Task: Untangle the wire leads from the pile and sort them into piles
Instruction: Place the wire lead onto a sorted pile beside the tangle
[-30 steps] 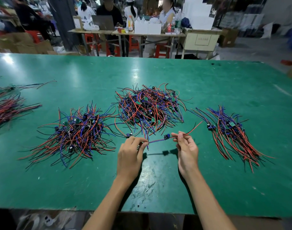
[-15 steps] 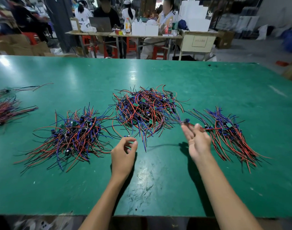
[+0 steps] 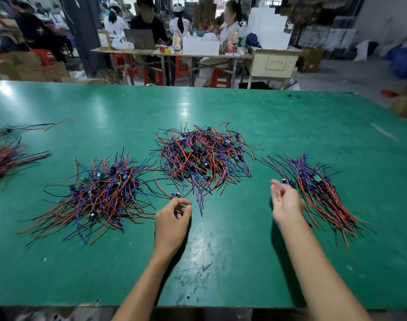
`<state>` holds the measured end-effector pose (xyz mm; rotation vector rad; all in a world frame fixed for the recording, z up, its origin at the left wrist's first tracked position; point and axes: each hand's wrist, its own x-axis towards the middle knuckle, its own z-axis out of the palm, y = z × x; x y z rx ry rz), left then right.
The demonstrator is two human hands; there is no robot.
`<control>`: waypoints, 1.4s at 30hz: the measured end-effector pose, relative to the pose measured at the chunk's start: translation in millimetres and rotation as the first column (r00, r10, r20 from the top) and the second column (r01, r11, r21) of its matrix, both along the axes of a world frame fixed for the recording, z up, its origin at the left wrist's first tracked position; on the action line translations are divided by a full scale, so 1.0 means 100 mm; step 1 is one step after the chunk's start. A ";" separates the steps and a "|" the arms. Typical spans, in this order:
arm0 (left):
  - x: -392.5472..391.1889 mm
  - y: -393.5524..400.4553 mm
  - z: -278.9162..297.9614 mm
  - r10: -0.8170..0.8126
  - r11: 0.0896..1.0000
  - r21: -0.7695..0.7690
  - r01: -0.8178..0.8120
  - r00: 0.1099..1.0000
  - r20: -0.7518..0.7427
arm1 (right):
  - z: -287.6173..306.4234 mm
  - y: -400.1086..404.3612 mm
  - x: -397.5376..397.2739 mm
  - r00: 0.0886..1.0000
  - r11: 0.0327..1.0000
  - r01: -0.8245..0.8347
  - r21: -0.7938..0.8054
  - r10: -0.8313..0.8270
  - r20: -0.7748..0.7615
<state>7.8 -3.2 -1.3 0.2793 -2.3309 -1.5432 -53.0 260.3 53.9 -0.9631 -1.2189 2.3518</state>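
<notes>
Reaching out over the near edge of the wide green table (image 3: 221, 262), two bare forearms lead to the hands. The left hand (image 3: 172, 218) hovers near the table's middle with its fingers loosely curled and thumb and forefinger drawn close together; whether a thin wire sits between them cannot be told. Just beyond its fingertips lies a small blue component with thin black wire leads (image 3: 176, 194), trailing from the piles behind it. The right hand (image 3: 286, 202) is spread, fingers straight and relaxed, palm turned leftward, holding nothing; it sits at the left edge of the right-hand combed bundle of red, blue and purple wire leads (image 3: 320, 193), whose strands run roughly parallel, slanting toward the near right.

Left of the left hand sprawls a loose pile of red, blue and black wire leads with small components (image 3: 98, 191), its strands fanning toward the near left. Further back, between the two hands, sits the dense tangled heap of red, blue and black wire leads (image 3: 205, 156), dotted with tiny green circuit boards. At the far left edge lies another bundle of reddish wire leads (image 3: 5, 158), partly cut off by the frame.

Beyond the table, seated people work at a cluttered wooden bench (image 3: 174, 53) with red stools (image 3: 151, 72) beneath it, and cardboard boxes (image 3: 31, 68) stand at the left.
</notes>
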 end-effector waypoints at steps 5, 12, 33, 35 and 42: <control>0.00 0.02 0.02 0.019 1.000 0.025 -0.019 1.000 -0.017 | -0.17 -0.72 0.17 0.855 0.462 -0.461 0.758 0.459 0.241; 0.00 0.01 0.08 0.124 0.991 0.061 -0.122 0.992 -0.024 | -0.37 -1.41 0.32 0.830 -0.148 -0.398 0.905 0.362 0.424; 0.13 0.12 0.40 -0.318 0.933 0.195 0.303 0.947 0.049 | -0.35 -1.08 0.52 0.811 0.439 -0.451 0.777 0.565 0.152; 0.19 0.12 0.36 -0.388 0.921 0.064 0.384 0.918 0.077 | -0.36 -1.04 0.46 0.766 0.483 -0.526 0.700 0.627 0.143; 0.23 0.21 0.24 -0.128 0.967 -0.230 0.113 0.990 -0.051 | -0.39 -0.92 0.53 0.760 0.717 -0.479 0.507 0.628 -0.170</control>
